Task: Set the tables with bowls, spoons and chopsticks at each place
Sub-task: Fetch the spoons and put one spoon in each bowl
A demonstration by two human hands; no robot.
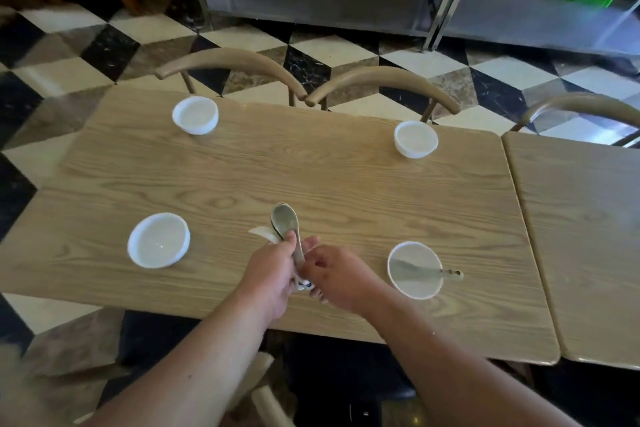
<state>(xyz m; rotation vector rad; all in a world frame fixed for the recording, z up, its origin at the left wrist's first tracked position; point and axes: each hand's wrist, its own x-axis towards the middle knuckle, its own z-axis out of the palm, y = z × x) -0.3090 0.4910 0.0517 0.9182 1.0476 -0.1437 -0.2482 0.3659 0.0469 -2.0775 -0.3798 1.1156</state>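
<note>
The bowl step is being judged done on this table (311, 166): the far-left bowl (195, 114), far-right bowl (415, 139), near-left bowl (158, 239) and near-right bowl (415, 291) are each sitting by a table corner. Spoons are being handed out, and only the near-right bowl is being shown with a spoon (446, 274) lying in it, handle over the rim. No chopsticks are being seen.

A bunch of spoons (284, 222), pale greenish with one white, is being gripped by the handles in the left hand (270, 274) above the table's near edge, scoops up. The fingers of the right hand (336, 274) are being curled at those handles. Whether one is being pinched cannot be told.
</note>
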